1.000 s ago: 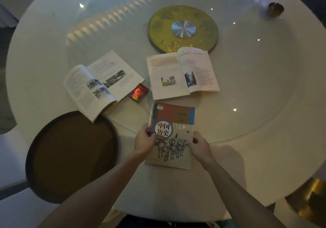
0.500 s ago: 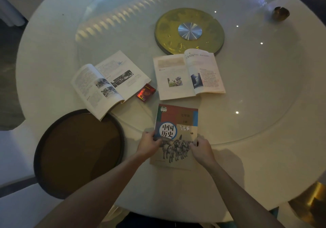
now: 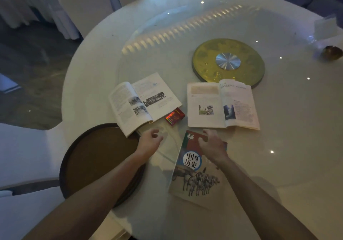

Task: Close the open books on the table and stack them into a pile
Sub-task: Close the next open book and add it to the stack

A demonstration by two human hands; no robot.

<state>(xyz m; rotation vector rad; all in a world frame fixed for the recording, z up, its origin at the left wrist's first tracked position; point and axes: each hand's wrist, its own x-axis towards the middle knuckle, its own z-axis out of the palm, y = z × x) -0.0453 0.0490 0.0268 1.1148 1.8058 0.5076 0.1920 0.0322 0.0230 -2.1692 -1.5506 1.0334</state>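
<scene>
Round white worktop (image 3: 306, 165) carrying: gold turntable disc (image 3: 206, 67) with silver hub (image 3: 228, 61), lying centrally; small red box (image 3: 175, 117) sitting nearer; dark round tray (image 3: 96, 161) overhanging near-left edge. White-covered chairs (image 3: 81, 3) standing beyond.

Three books on a round white table (image 3: 278, 165)

A closed horse-cover textbook (image 3: 194, 176) lies under the right hand (image 3: 211, 145); two open illustrated paperbacks lie beyond, one (image 3: 143, 103) past the left hand (image 3: 150, 141), one (image 3: 221, 106) ahead.
</scene>
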